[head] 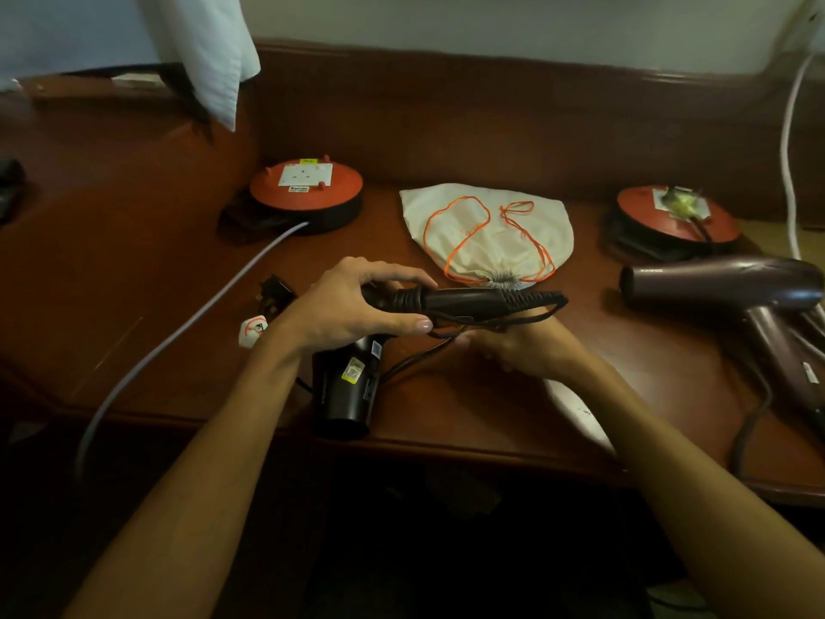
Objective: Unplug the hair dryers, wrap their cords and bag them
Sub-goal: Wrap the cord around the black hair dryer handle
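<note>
My left hand [352, 306] grips the handle of a black hair dryer [346, 395], whose barrel points down toward the table's front edge. Several turns of its black cord [500, 321] lie around the handle. My right hand [522, 346] is below the handle's far end, fingers closed on the cord. The dryer's black plug [272, 294] lies loose on the table to the left. A second, maroon hair dryer [732, 290] rests at the right, its cord running to the right reel. A cream drawstring bag [486, 234] with orange strings lies flat behind my hands.
Two orange cable reels stand at the back: the left reel [308, 189] with a bare socket and a grey cable, the right reel [674, 216] with a plug in it. A white cable [788, 172] hangs at far right. The wooden table [446, 422] ends just below the dryer.
</note>
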A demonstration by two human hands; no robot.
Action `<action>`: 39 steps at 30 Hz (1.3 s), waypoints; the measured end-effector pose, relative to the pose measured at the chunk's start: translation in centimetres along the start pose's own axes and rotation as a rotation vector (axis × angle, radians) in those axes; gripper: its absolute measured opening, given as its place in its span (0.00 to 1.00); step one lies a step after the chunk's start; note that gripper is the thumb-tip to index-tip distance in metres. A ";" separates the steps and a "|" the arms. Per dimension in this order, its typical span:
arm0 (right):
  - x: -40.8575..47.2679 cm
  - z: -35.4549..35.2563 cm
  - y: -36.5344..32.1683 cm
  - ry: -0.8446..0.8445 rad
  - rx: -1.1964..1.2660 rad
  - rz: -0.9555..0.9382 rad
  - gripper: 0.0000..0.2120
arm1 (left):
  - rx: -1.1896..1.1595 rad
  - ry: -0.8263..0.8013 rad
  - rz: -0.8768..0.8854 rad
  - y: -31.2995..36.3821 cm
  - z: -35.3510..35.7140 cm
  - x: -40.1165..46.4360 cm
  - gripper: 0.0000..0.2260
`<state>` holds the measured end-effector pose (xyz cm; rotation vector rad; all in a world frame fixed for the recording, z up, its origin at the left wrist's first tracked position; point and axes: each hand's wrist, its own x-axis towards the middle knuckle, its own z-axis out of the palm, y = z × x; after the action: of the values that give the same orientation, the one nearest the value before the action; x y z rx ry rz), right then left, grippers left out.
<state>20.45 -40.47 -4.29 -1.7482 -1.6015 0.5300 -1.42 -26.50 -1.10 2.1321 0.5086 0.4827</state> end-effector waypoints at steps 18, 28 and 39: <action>6.0 -5.1 -4.4 -0.449 -0.319 -0.075 0.07 | 0.583 -0.213 -0.107 3.1 1.5 1.9 0.36; 4.2 -6.7 -7.3 -0.555 -0.209 -0.058 0.08 | 0.553 -0.207 -0.049 2.1 0.4 2.1 0.23; -0.3 -8.1 -11.2 -0.395 -0.400 -0.085 0.15 | 0.415 0.035 0.020 2.5 -0.6 1.0 0.24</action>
<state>18.39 -42.56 9.16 -1.9338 -2.1697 0.5685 -0.44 -27.01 1.45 2.5295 0.6523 0.4558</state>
